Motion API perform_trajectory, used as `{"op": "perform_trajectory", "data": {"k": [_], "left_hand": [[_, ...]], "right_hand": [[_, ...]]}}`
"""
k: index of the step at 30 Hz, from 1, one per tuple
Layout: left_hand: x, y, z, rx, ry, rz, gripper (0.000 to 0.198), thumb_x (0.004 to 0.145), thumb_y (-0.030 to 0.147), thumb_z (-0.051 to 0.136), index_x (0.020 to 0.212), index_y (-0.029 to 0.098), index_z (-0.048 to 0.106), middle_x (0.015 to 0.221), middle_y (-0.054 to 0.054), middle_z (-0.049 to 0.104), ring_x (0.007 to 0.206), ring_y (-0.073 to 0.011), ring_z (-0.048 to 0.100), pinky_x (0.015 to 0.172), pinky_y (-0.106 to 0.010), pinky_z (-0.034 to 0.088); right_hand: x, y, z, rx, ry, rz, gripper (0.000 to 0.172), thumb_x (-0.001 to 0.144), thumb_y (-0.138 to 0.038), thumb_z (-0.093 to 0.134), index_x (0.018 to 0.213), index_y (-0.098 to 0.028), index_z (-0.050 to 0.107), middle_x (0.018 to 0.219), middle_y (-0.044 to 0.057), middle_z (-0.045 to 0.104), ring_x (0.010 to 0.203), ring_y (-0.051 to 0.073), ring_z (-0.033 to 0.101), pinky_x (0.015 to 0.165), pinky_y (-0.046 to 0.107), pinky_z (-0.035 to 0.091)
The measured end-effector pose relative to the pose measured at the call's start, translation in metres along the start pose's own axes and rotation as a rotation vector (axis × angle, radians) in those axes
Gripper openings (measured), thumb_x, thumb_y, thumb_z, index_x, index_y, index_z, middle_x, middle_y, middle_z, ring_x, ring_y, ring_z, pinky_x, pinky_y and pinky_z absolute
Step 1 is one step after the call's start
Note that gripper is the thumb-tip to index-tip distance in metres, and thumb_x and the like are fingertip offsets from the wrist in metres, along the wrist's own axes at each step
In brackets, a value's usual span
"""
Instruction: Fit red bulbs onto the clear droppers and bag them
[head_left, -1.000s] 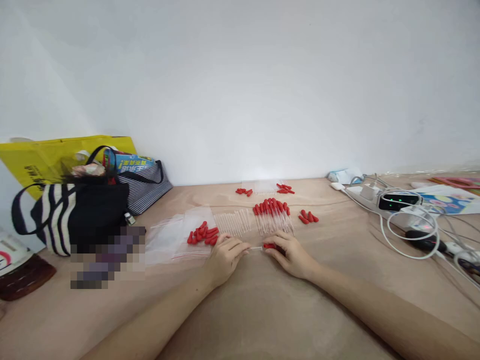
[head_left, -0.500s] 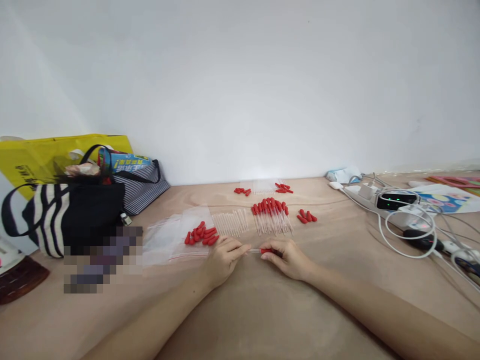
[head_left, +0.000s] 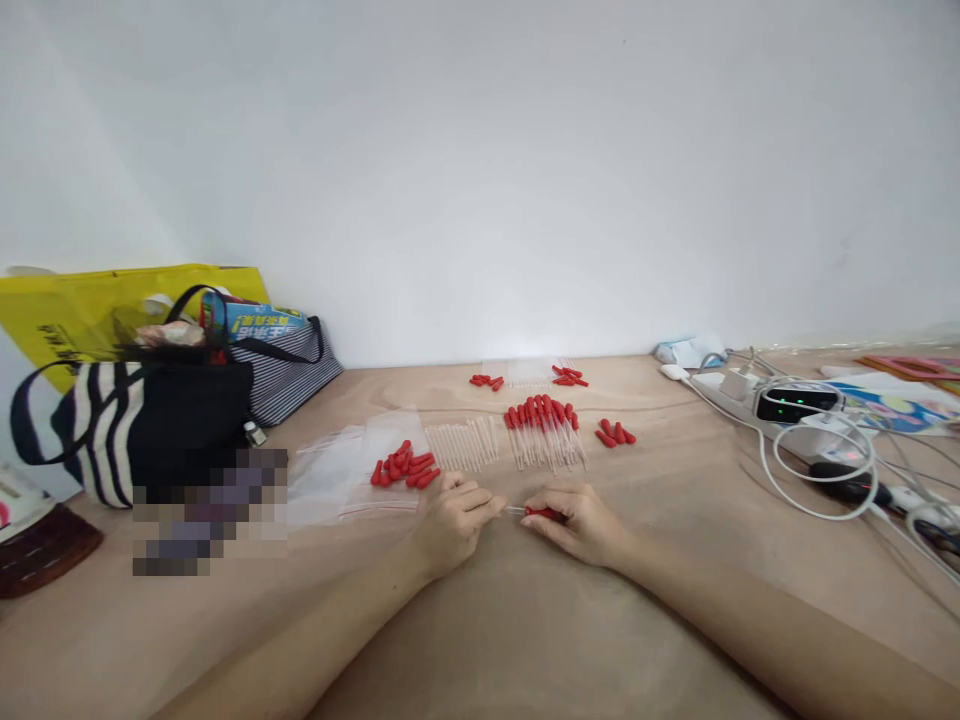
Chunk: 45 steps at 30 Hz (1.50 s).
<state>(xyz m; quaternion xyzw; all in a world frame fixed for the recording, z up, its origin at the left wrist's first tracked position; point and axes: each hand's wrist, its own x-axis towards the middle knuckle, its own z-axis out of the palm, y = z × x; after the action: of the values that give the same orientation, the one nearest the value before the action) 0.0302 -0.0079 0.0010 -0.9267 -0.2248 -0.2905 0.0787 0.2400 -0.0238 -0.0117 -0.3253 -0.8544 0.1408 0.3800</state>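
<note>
Between my hands, low over the table, lies a thin clear dropper tube (head_left: 514, 510). My left hand (head_left: 454, 520) pinches its left end. A red rubber bulb (head_left: 546, 514) sits at the tube's right end, wrapped by the fingers of my right hand (head_left: 574, 520), which partly hide it. Just beyond are droppers with red bulbs (head_left: 544, 412), laid side by side with their tubes toward me. Left of them lies a row of bare clear tubes (head_left: 465, 445). A heap of red bulbs (head_left: 401, 465) is by my left hand, and several loose bulbs (head_left: 615, 433) lie at right.
Clear plastic bags (head_left: 326, 475) lie at left. Farther back are more tubes (head_left: 529, 383) and red bulbs (head_left: 487, 382) near the wall. A black striped bag (head_left: 172, 420) and yellow bag (head_left: 45, 310) stand left; a power strip (head_left: 739, 385) with tangled white cables (head_left: 776, 470) lies right.
Less of the tube shows between my hands now, and more of the red bulb shows in my right hand. Both hands have shifted slightly; the view has moved a little.
</note>
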Motion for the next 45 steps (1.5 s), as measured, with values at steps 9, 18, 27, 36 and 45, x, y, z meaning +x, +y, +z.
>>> {"op": "perform_trajectory", "data": {"k": [9,18,27,36,45], "left_hand": [[-0.001,0.006,-0.001,0.037,0.019,-0.014,0.028,0.086,0.009,0.032,0.088,0.016,0.059,0.065,-0.001,0.061,0.058,-0.0120,0.050,0.064,-0.030,0.026],[-0.002,0.003,-0.001,-0.086,0.034,-0.097,0.024,0.087,0.013,0.036,0.093,0.018,0.058,0.074,-0.001,0.065,0.065,-0.0110,0.056,0.066,-0.028,0.028],[-0.002,0.004,-0.001,0.018,-0.053,-0.021,0.028,0.085,0.008,0.032,0.090,0.016,0.059,0.066,-0.001,0.062,0.060,-0.0123,0.051,0.064,-0.030,0.025],[-0.001,0.008,0.000,-0.010,-0.038,-0.059,0.027,0.085,0.010,0.033,0.088,0.016,0.059,0.066,-0.002,0.062,0.059,-0.0125,0.051,0.064,-0.031,0.026],[0.000,0.006,0.003,-0.024,-0.031,-0.101,0.024,0.087,0.014,0.035,0.088,0.015,0.059,0.070,-0.002,0.063,0.064,-0.0133,0.054,0.065,-0.029,0.029]], "right_hand": [[-0.001,0.000,0.001,-0.054,0.016,-0.068,0.018,0.083,-0.029,0.048,0.080,-0.017,0.061,0.067,0.004,0.059,0.063,0.013,0.053,0.058,0.023,0.041],[0.001,-0.002,0.004,0.057,0.151,0.061,0.019,0.082,-0.031,0.050,0.076,-0.018,0.062,0.063,0.003,0.060,0.058,0.012,0.053,0.056,0.024,0.041],[-0.001,0.001,0.003,-0.103,0.058,-0.073,0.017,0.082,-0.029,0.048,0.077,-0.017,0.061,0.061,0.003,0.056,0.058,0.014,0.050,0.056,0.026,0.039],[0.004,0.000,0.003,-0.023,-0.004,-0.041,0.015,0.081,-0.027,0.050,0.078,-0.017,0.060,0.065,0.003,0.058,0.062,0.013,0.051,0.060,0.024,0.039],[0.010,0.003,0.007,-0.023,0.012,-0.007,0.017,0.083,-0.030,0.049,0.079,-0.018,0.060,0.070,0.004,0.062,0.065,0.013,0.055,0.064,0.027,0.041]]}}
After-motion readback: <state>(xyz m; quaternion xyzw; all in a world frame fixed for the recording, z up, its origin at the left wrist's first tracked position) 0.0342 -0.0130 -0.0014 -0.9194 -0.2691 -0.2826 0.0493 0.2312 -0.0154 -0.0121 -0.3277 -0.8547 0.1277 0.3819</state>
